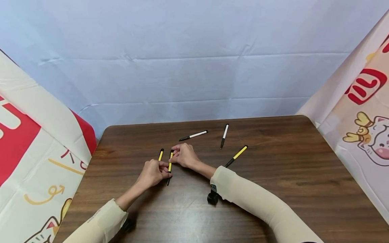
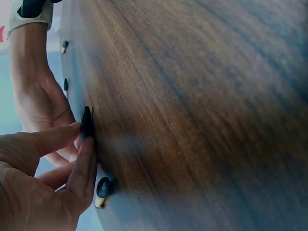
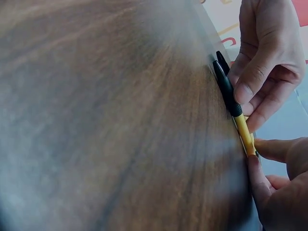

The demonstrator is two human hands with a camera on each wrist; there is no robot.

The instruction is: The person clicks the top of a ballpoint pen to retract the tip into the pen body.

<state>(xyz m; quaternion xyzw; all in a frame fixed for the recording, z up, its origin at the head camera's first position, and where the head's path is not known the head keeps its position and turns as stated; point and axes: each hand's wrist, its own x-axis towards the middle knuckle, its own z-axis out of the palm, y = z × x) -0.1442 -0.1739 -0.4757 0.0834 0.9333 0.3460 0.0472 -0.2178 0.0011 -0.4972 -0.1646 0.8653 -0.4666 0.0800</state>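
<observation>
Being pinched near both ends, a yellow pen (image 1: 171,166) with black parts is held over the left half of the table (image 1: 273,141). Whether it is lifted a little or touches the wood cannot be told. Its black tip is turned to the near side. The black part by the tip is gripped by the thumb and fingers of the left hand (image 1: 153,173). The far end is pinched by the thumb and fingers of the right hand (image 1: 185,155).

Just to the left, a second yellow pen (image 1: 160,156) is partly covered by the left hand. A third yellow pen (image 1: 240,152) is seen beside the cuff of the right sleeve (image 1: 252,192). Past the right hand, a white pen (image 1: 198,134) is laid with its black tip turned left. To its right, another white pen (image 1: 225,132) is laid with its tip turned nearer. A pale cloth (image 1: 194,77) is hung behind.
</observation>
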